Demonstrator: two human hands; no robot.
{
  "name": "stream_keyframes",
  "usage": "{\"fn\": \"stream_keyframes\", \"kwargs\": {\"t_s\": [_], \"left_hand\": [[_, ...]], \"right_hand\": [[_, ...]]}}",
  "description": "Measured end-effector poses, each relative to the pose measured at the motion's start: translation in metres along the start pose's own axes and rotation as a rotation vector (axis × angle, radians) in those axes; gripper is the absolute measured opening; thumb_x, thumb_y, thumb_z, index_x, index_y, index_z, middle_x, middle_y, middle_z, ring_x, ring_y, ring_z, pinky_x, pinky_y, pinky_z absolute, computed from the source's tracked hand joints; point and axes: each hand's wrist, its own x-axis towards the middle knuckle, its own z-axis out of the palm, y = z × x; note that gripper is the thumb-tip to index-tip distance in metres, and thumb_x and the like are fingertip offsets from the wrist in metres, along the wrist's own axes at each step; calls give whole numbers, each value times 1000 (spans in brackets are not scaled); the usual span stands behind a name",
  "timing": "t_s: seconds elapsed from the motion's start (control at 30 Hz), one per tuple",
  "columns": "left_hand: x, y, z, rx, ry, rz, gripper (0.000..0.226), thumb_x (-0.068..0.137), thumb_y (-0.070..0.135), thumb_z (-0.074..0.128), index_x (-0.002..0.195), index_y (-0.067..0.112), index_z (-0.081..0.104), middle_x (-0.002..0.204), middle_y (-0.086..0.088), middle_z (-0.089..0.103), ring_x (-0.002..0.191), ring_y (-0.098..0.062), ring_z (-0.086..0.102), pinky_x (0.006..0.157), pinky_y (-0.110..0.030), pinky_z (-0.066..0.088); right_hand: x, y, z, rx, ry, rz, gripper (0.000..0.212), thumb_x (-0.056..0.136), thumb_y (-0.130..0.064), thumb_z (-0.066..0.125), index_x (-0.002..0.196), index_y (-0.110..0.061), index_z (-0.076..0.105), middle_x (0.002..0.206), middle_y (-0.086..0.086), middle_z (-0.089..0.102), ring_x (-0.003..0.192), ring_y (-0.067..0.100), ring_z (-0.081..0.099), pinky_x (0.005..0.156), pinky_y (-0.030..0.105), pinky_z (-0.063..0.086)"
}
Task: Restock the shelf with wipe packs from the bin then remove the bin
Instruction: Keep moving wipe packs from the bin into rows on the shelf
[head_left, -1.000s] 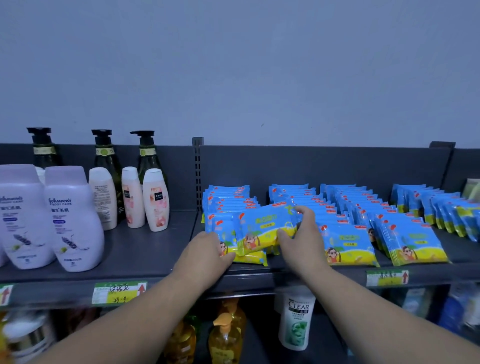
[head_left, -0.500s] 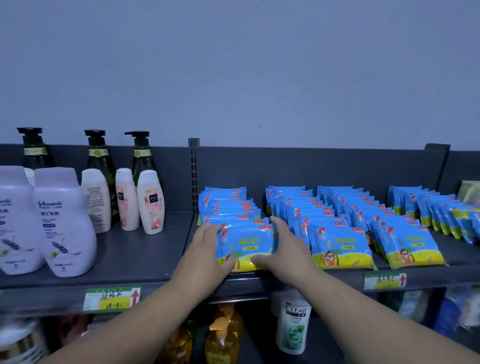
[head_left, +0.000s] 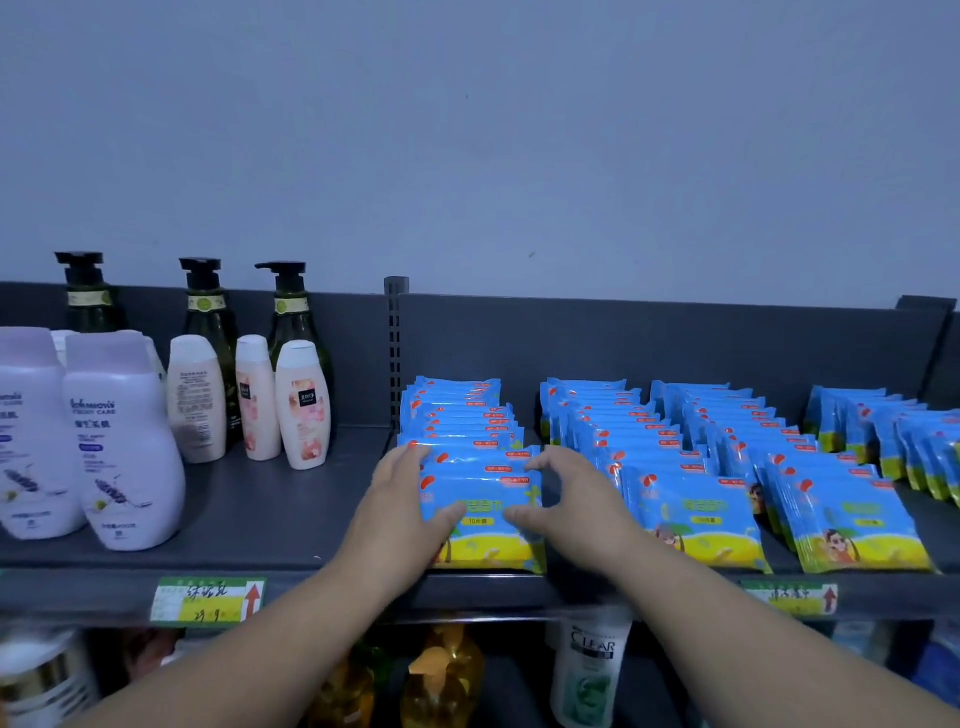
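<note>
Here, the front wipe pack (head_left: 483, 512) stands at the front edge of the shelf (head_left: 249, 519), heading the leftmost row: a flat, glossy plastic pouch, blue above and yellow below, leaning back on the ones behind it. My left hand (head_left: 400, 499) holds its left side, thumb on the printed face and fingers reaching up along the edge. My right hand (head_left: 566, 499) holds the right side, thumb on the face, fingers curled at the top right corner. Toward the shelf's right end, more rows of wipe packs (head_left: 691, 431) run to the rear wall, overlapping like tiles. The shelf is dark grey matte metal, with a perforated post (head_left: 395, 332) at its back. Toward its left end stand small rounded pink bottles (head_left: 304, 405), dark green pump bottles (head_left: 291, 312) behind them, and bulbous lilac bottles (head_left: 122, 447). A paper price tag (head_left: 208, 600) sits on the front lip.
</note>
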Motion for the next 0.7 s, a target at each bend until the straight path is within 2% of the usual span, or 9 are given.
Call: {"fn": "stream_keyframes", "kwargs": {"t_s": [0.07,0.17,0.27,0.37,0.4,0.47,0.53,0.63,0.7], "left_hand": [[1,4,2,-2,-19,-24,71,87,34,67,145,21,29,148,5,29,126,-5,35,91,-11,23],[4,7,2,-8,-36,-46,78,80,36,73,144,23,30,145,6,32,113,2,33,90,-11,25],[13,6,2,-1,16,-54,94,71,44,78,146,26,24,153,6,21,131,-1,26,100,-16,25],[29,6,4,44,-31,-125,117,59,59,80,150,33,12,159,5,4,146,-10,-1,117,-34,18],[34,6,4,26,-78,-160,122,54,62,81,150,35,10,159,5,4,147,-12,-1,118,-38,18],[43,3,4,-65,-166,-211,121,43,67,84,143,43,20,151,4,27,142,-14,26,113,-41,32],[48,-1,4,-119,-204,-228,113,34,68,86,131,48,31,133,8,49,119,-8,53,101,-36,47],[48,2,1,-132,-248,-205,116,47,49,91,140,44,22,124,18,50,108,1,56,91,-16,43],[46,5,-4,-174,-237,-217,109,56,37,91,138,45,20,108,29,50,93,12,56,74,-2,41]], "right_hand": [[7,6,-3,-37,-33,-4,52,76,-33,80,118,-25,51,131,-9,47,103,5,46,77,17,37],[15,6,-7,-1,-57,-44,66,71,-33,84,127,-28,48,130,-13,46,103,2,49,69,6,36],[23,7,-8,6,-83,-107,95,66,-36,86,143,-30,31,138,-17,37,123,0,42,95,15,37],[37,9,-8,-54,-179,-94,117,59,-45,87,150,-30,16,154,-9,21,144,9,21,115,34,29],[41,9,-9,-59,-218,-80,121,55,-49,88,150,-32,15,155,-6,22,143,12,24,115,36,31],[47,9,-9,-62,-294,-55,120,55,-48,88,150,-32,16,148,-6,33,133,13,39,110,34,38],[49,10,-8,-56,-365,-39,119,59,-44,88,151,-29,14,142,-8,41,123,11,49,106,31,42],[49,13,1,-19,-384,-49,120,60,-45,87,152,-29,12,136,-10,48,118,10,53,103,31,45],[47,10,7,-2,-378,-79,119,64,-44,85,152,-30,6,136,-11,47,118,11,52,102,30,45]]}}
